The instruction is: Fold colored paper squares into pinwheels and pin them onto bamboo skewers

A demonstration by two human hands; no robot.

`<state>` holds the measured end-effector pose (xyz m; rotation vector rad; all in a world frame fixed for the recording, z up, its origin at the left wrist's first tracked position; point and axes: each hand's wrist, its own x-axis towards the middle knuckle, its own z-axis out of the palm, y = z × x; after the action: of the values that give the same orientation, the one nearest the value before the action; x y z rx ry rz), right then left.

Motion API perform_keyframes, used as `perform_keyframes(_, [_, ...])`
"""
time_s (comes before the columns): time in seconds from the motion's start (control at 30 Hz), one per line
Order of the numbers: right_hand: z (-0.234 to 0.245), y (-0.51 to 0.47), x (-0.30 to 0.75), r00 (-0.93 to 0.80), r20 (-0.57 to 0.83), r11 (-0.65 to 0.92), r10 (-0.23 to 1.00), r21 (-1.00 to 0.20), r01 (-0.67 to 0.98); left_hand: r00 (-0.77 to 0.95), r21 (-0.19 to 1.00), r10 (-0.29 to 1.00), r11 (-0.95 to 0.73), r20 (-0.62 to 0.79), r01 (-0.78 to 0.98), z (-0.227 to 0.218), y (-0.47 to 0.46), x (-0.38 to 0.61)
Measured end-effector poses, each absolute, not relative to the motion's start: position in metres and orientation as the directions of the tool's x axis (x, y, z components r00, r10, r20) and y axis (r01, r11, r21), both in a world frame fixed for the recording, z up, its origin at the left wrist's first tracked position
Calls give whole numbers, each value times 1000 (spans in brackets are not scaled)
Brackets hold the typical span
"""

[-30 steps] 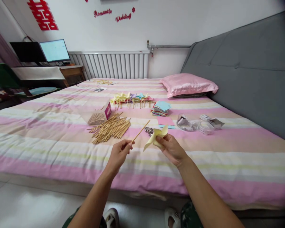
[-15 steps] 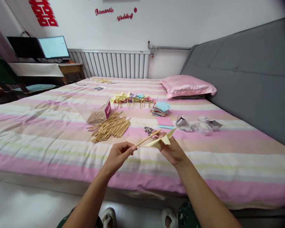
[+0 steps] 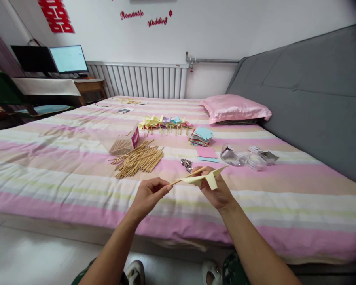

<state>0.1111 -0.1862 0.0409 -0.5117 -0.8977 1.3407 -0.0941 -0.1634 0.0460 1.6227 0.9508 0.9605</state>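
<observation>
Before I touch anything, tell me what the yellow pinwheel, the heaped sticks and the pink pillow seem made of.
Yellow pinwheel: probably paper, matte, judging by its thin, folded blades.
Heaped sticks: wood or bamboo, apparently unpainted, from their tan colour.
Pink pillow: probably satin-like fabric, given its glossy sheen.

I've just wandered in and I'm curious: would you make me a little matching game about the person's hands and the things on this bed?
Column one
1. Left hand
2. Right hand
3. Pile of sticks
4. Pillow

Column two
A. Shiny pink, near the grey headboard
B. Holding folded pale yellow paper
C. Lying loose beside the see-through box
D. Holding the near end of a single stick

Pairs: 1-D, 2-B, 3-C, 4-A
</observation>
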Motion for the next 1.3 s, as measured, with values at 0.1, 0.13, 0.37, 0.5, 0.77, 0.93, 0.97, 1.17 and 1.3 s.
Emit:
perform_keyframes(0.1, [43,-188,111,-4,247,196,969,-778,-597,382,965,909,-231,170,122,46,-164,-94])
perform_keyframes(0.13, [44,-188,110,-1,244,195,970,-777,-598,382,964,907,-240,179,117,46,-163,-94])
perform_keyframes(0.37, [47,-190,110,-38,315,236,948,-782,-577,386,954,894,-283,226,96,47,-163,-93])
perform_keyframes(0.5, [47,-191,111,-29,312,239,950,-783,-575,385,953,893,-287,232,93,48,-163,-92])
perform_keyframes(0.77, [50,-193,111,-1,280,230,960,-792,-565,387,955,893,-282,228,88,47,-162,-92])
perform_keyframes(0.93, [47,-193,111,5,270,226,963,-797,-559,389,961,895,-266,217,76,48,-164,-91])
perform_keyframes(0.97, [46,-193,111,8,265,224,964,-798,-559,388,963,897,-261,213,74,49,-164,-91])
perform_keyframes(1.17, [46,-193,113,1,270,225,963,-800,-556,392,968,899,-241,194,74,47,-164,-92])
perform_keyframes(1.3, [47,-193,113,4,280,234,960,-795,-559,394,967,898,-244,198,68,46,-163,-92])
